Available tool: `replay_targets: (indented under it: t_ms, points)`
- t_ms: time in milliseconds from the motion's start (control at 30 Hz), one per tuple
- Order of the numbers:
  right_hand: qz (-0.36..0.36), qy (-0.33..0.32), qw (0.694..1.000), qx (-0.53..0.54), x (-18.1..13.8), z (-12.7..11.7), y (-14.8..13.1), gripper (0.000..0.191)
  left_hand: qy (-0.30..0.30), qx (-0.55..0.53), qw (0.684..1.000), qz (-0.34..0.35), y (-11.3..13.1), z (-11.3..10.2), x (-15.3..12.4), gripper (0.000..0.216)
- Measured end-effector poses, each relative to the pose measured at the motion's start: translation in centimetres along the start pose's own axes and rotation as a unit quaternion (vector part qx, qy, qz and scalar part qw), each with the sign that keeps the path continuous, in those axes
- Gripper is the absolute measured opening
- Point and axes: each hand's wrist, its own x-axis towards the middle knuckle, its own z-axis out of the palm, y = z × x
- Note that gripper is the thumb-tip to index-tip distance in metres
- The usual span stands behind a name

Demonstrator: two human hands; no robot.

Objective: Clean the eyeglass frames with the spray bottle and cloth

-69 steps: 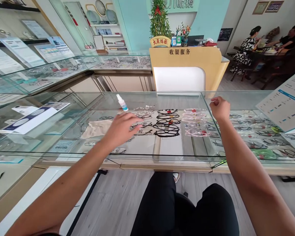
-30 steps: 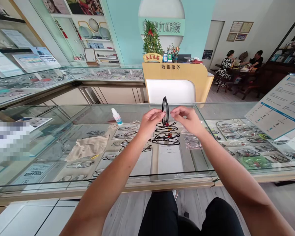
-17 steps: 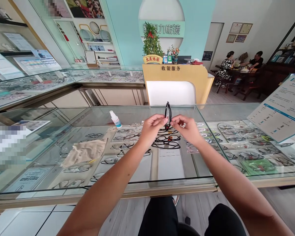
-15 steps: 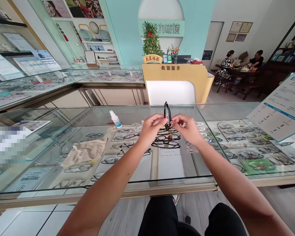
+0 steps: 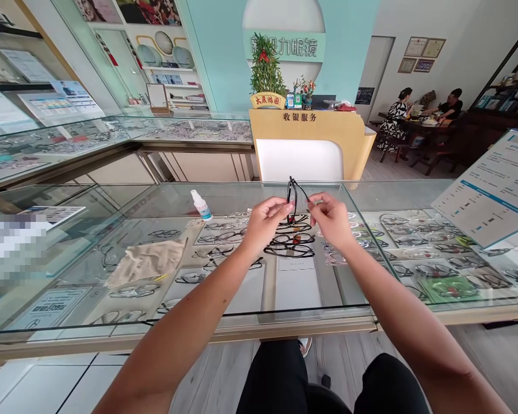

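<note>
- My left hand (image 5: 267,217) has thumb and fingers closed on the black glasses (image 5: 295,194), pinching them near the front; I'd judge this is the steadying grip, since it leaves the far side free.
- My right hand (image 5: 330,215), just beside the left, has its fingertips pinched on the end of a thin black arm of the same pair. Taking it by the tip probably gives easy leverage at the hinge and keeps my fingers off the lenses.
- So the black glasses are between my two hands, raised above the counter (image 5: 246,323) and turned nearly edge-on to me, perhaps to give both hands room.
- Below my hands, more black frames (image 5: 289,251) lie in a column, facing the same way, seemingly so that each can be told apart; whether they rest on or under the glass I cannot tell.
- Beyond my left hand, to its left, a spray bottle (image 5: 201,206) stands on its base, apart from the frames and likely within easy reach.
- Further left and nearer me than that hand, a beige cloth (image 5: 151,261) lies loosely spread, probably handy to pick up.
- Just right of my right hand's wrist, a printed board (image 5: 486,192) leans well apart, tilted, presumably for reading.
</note>
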Motion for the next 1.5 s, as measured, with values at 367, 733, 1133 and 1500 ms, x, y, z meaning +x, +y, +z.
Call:
replay_targets:
  t_ms: [367, 733, 1133, 1500]
  points:
    - [-0.08, 0.153, 0.977, -0.123, -0.3, -0.9, -1.0, 0.025, -0.003, 0.039, 0.999, -0.01, -0.3, -0.4, 0.1, 0.068]
    - [-0.207, 0.139, 0.953, -0.175, -0.6, 0.5, 0.8, 0.05, -0.018, 0.024, 1.0, -0.008, 0.3, 0.2, -0.2, 0.067]
    - [-0.199, 0.143, 0.954, -0.175, -0.6, 0.7, 0.8, 0.052, -0.034, 0.029, 0.999, 0.012, 0.3, 0.8, -0.7, 0.057]
    - [-0.237, 0.14, 0.943, -0.189, -0.2, 0.5, 1.3, 0.06, -0.027, 0.015, 1.0, 0.002, 0.6, 0.9, -0.9, 0.058]
